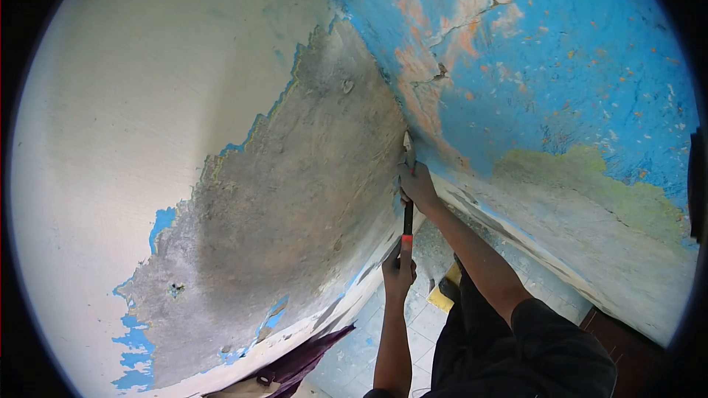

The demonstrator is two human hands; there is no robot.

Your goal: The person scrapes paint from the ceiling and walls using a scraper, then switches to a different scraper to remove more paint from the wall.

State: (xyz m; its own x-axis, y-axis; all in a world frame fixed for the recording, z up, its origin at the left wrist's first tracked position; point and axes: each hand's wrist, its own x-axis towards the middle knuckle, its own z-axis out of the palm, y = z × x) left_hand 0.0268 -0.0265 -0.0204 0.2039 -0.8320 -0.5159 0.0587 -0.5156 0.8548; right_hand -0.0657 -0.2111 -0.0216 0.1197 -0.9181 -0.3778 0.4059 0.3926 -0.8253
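A long-handled scraper stands nearly upright in the corner, its handle black with a red band low down. Its narrow metal blade touches or nearly touches the seam where the two walls meet. My right hand is closed round the upper shaft, just under the blade. Lower down, my left hand grips the handle at and below the red band. On the left is a grey wall patch of bare plaster, with flaking blue and cream paint at its edge.
The blue wall on the right has a crack and chipped orange spots. Below it runs a pale ledge or skirting. Purple cloth lies at lower left. On the tiled floor, a yellow object sits by my foot.
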